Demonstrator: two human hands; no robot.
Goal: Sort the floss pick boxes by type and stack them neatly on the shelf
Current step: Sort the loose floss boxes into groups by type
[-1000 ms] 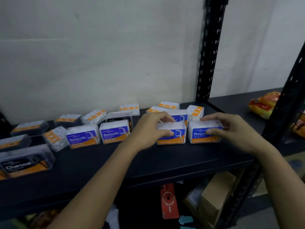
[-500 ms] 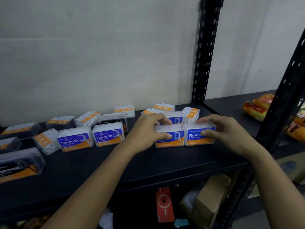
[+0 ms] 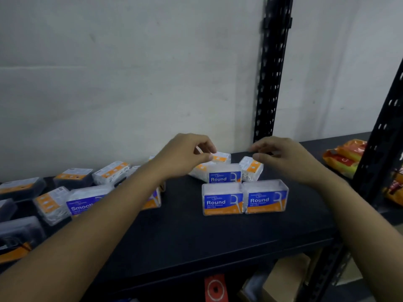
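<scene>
Two clear "Round" floss pick boxes (image 3: pixel 222 199) (image 3: pixel 265 197) stand side by side, touching, on the black shelf (image 3: pixel 185 234). A third Round box (image 3: pixel 224 176) stands just behind them, with orange-labelled boxes (image 3: pixel 251 168) lying around it. My left hand (image 3: pixel 187 155) hovers over the back row, thumb and forefinger at the end of a lying box (image 3: pixel 222 157); whether they pinch it is unclear. My right hand (image 3: pixel 281 155) hangs above the back right, fingers loosely curled and holding nothing. "Smooth" boxes (image 3: pixel 82 203) sit to the left, partly hidden by my left forearm.
Dark charcoal-type boxes (image 3: pixel 19 232) and more scattered boxes (image 3: pixel 111 171) fill the shelf's left end. A black perforated post (image 3: pixel 272 73) stands at the back, another (image 3: pixel 381 138) at the front right. Orange snack packets (image 3: pixel 344 155) lie on the neighbouring shelf. A cardboard box (image 3: pixel 285 277) sits below.
Both hands have let go of the two front Round boxes, which now stand together, and have risen and moved back over the rear boxes. The camera has shifted slightly.
</scene>
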